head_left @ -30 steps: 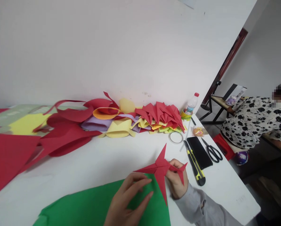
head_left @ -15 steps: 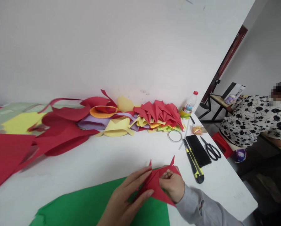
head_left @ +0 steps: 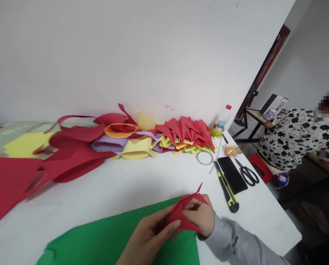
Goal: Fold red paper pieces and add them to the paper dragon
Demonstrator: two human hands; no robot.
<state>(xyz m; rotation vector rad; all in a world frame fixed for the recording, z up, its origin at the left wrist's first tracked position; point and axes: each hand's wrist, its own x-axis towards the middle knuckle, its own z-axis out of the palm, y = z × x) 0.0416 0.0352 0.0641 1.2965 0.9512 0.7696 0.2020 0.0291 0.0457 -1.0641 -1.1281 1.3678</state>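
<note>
A folded red paper piece (head_left: 184, 220) with pointed tips is held between my two hands, above a green sheet of paper (head_left: 103, 235) on the white table. My left hand (head_left: 150, 235) pinches its left side, thumb in front and the other fingers behind. On the other side, my right hand (head_left: 201, 217) has its fingers curled into the paper's fold. One thin tip points up between the hands. The fingers behind the paper are partly hidden.
Right of my hands lie a utility knife (head_left: 227, 189), a black phone (head_left: 232, 175) and scissors (head_left: 248, 173). A tape roll (head_left: 204, 158), a bottle (head_left: 221, 119) and folded red papers (head_left: 183, 130) stand along the wall. A person (head_left: 299, 141) sits at another table, far right.
My left fingers have gone from stretched along the paper to curled behind it. The red paper is more closed up, and its left tip no longer shows.
</note>
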